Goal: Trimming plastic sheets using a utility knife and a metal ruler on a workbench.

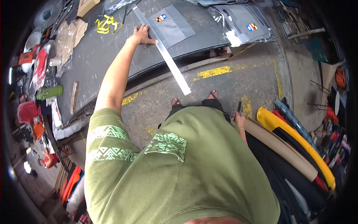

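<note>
My left hand (141, 36) reaches out over the dark worktable, with its fingers and thumb spread. It rests on a long metal straightedge (168, 59) at the edge of a grey fabric piece (177, 31) that bears a small coloured flag patch. The near end of the straightedge juts past the table's edge, over the floor. Low at my right side, my right hand (239, 120) is closed around a slim black tool (239, 107) that points upward. Its exact kind is too small to tell.
Another grey piece in clear plastic (244, 26) lies at the table's right end. Yellow strapping (107, 25) and a wooden stick (75, 98) are on the table (93, 63). Fabric rolls, one yellow (294, 140), lean at my right. Yellow lines mark the concrete floor (212, 84).
</note>
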Motion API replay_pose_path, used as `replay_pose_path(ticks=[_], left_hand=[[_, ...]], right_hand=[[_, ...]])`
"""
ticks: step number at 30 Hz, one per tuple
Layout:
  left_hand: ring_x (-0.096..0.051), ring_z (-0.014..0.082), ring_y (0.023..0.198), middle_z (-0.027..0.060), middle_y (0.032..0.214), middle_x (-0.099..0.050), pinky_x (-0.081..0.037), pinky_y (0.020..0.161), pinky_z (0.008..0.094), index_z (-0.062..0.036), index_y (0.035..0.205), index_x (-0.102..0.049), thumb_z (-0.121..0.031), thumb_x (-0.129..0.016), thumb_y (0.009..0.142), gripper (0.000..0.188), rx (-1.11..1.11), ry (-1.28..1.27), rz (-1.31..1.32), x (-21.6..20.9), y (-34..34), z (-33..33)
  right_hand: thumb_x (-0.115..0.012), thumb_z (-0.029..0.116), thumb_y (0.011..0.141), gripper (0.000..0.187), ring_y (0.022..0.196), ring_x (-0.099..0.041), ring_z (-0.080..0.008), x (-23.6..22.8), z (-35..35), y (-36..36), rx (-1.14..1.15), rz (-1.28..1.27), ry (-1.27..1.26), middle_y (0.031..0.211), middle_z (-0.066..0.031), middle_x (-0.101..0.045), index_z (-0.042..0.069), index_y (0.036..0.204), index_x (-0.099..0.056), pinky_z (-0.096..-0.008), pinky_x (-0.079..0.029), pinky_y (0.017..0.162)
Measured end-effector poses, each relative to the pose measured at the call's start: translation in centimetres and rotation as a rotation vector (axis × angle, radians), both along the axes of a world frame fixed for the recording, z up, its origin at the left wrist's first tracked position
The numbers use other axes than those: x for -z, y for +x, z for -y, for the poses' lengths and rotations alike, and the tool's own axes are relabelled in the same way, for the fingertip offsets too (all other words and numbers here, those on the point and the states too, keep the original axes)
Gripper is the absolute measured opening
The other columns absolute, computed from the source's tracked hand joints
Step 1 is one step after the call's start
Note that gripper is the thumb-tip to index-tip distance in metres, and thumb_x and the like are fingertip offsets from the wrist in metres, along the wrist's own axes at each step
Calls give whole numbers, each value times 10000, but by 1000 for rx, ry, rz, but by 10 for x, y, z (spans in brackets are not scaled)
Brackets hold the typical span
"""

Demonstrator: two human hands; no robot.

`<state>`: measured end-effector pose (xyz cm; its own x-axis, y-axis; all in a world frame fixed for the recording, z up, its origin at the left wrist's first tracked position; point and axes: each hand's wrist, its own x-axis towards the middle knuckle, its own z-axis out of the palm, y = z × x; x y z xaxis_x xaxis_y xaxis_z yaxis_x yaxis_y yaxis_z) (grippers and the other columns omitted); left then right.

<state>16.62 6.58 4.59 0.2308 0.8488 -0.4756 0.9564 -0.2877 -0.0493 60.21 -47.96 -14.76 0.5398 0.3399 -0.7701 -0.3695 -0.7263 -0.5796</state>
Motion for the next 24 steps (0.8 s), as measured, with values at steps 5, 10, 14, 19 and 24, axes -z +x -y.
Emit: replay_pose_path(ticks=[5, 10, 14, 19, 24], left_hand=[[-161, 432, 1570, 130, 1714, -200, -150, 1281, 550, -109, 1634, -243, -745, -870, 573, 1387, -66, -32, -10, -15, 10, 8], [-157, 502, 1548, 80, 1736, -137, -247, 1259, 563, -171, 1648, -201, -591, -927, 619, 1328, -64, -69, 62, -7, 31, 2], [-190, 468, 1552, 66, 1736, -137, -243, 1261, 544, -159, 1642, -211, -564, -946, 606, 1333, -152, -69, 61, -27, 20, 16], [-185, 422, 1567, 70, 1739, -122, -210, 1273, 523, -153, 1644, -210, -545, -959, 599, 1344, -176, -76, 155, -24, 14, 22], [-187, 506, 1539, 54, 1738, -142, -281, 1252, 558, -196, 1647, -194, -485, -950, 631, 1299, -99, -23, 129, -7, 38, 4]], right_hand=[[-625, 205, 1008, 141, 458, -547, -154, -6, -27, 54, -73, -12, 34, 693, -29, -576, 86, 1000, -551, -323, -425, 357], [-622, 195, 992, 137, 498, -575, -171, 42, 11, 163, -250, 130, 25, 682, -29, -601, 69, 941, -602, -347, -454, 432], [-632, 176, 980, 140, 547, -584, -159, 33, -16, 125, -443, 40, 44, 691, -35, -623, 47, 927, -623, -343, -462, 508], [-643, 167, 975, 147, 559, -577, -148, 12, -32, 148, -421, 27, 61, 691, -32, -628, 31, 923, -622, -330, -450, 515], [-652, 162, 975, 151, 562, -572, -142, 31, -23, 197, -395, 107, 7, 693, -30, -633, 27, 916, -615, -322, -440, 514]])
